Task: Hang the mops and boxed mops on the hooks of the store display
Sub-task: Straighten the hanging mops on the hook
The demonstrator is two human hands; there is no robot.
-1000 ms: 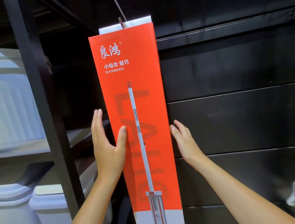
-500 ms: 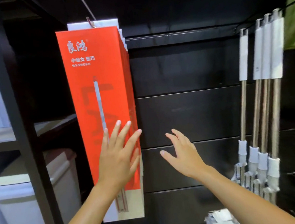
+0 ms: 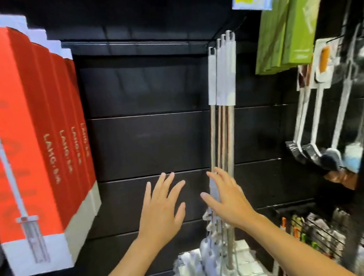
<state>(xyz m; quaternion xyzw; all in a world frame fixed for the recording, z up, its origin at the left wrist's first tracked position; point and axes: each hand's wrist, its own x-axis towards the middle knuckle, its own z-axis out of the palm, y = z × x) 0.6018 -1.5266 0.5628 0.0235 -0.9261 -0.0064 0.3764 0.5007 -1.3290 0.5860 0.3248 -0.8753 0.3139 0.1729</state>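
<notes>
So here's where we are: the boxed mops (image 3: 16, 139) hang in a row at the far left, long axis up and down, tops at the hook end and bottoms hanging free. They're tall flat cardboard cartons, orange-red with a white band along the bottom, and the front one has a mop printed on it head-down.

The loose mops (image 3: 223, 128) hang in a tight bunch right of centre. They're also vertical, with the white sleeved grips up top, thin pale poles below, and the white heads bunched at the bottom.

Neither of our hands has hold of anything. Our left hand (image 3: 162, 211) is spread flat in front of the dark slatted back panel (image 3: 149, 141), with the fingers fanned apart. Our right hand (image 3: 228, 198) is spread too, just in front of the mop poles. Can't tell if it's actually touching them.

Upper right there's a stack of green boxes (image 3: 286, 21) — pretty blurry, honestly.
</notes>
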